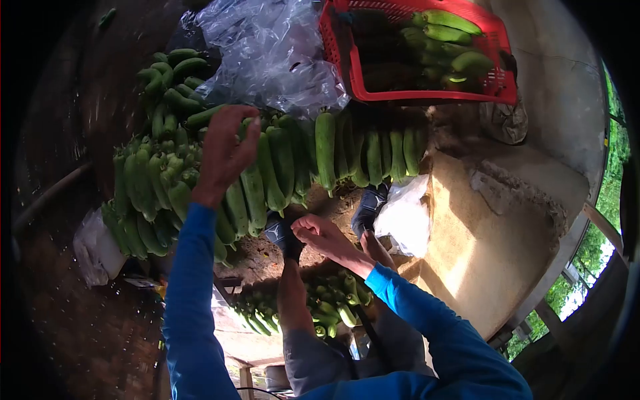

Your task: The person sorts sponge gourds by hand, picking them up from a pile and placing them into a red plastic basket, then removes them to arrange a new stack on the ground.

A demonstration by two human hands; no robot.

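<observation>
My left hand [227,152] is above a long row of green cucumbers [280,157], its fingers curved and a gap between thumb and fingers. Green skin shows through that gap, and I see nothing held. My right hand [319,235] is over the ground between the row and my legs, fingers curled in and thumb pressed close, with nothing visible in it. Left of my left hand lie more cucumbers [143,180], heaped in layers. Clear plastic sheeting [267,53] lies crumpled beyond the row.
A red crate [427,95] at the top right holds cucumbers. Another pile of cucumbers [327,307] lies near my legs. A white plastic bag [405,217] rests beside my foot, and a pale bag [97,247] is at the left. A concrete ledge [493,247] runs along the right.
</observation>
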